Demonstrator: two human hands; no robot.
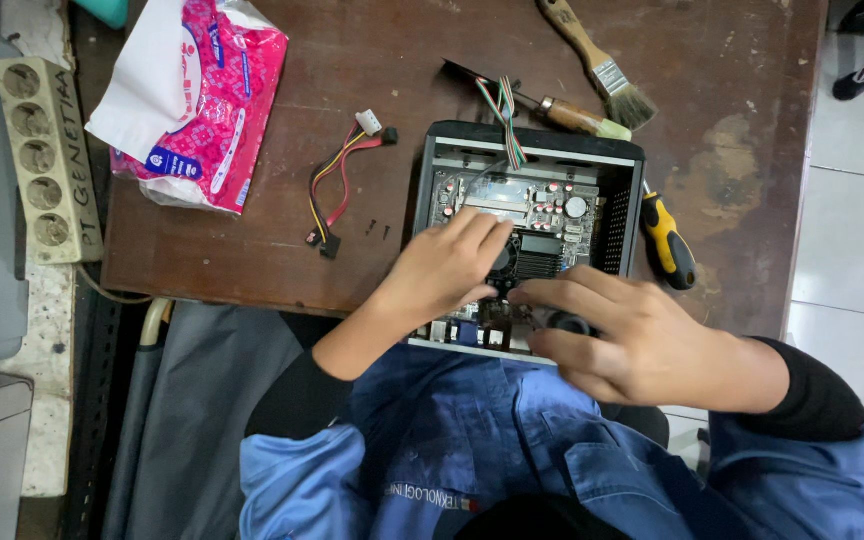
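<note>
Left hand: the left hand (442, 270) rests at centre frame with fingers together, tips touching the circuit board (522, 215); it grips nothing visible.
Right hand: the right hand (632, 340), lower right of centre, has fingers curled around a small dark round part (570, 323) at the board's near edge.
Case: the open black computer case (527, 140) holding the board sits on the brown table (352, 60).
Right of case: a yellow-and-black screwdriver (668, 242) lies just beside it.
Upper frame: a paintbrush (597, 60) and a wooden-handled tool (577, 118).
Left: a coloured cable bundle (337, 180), two loose screws (378, 230), a pink tissue pack (197, 95), a power strip (47, 150).
</note>
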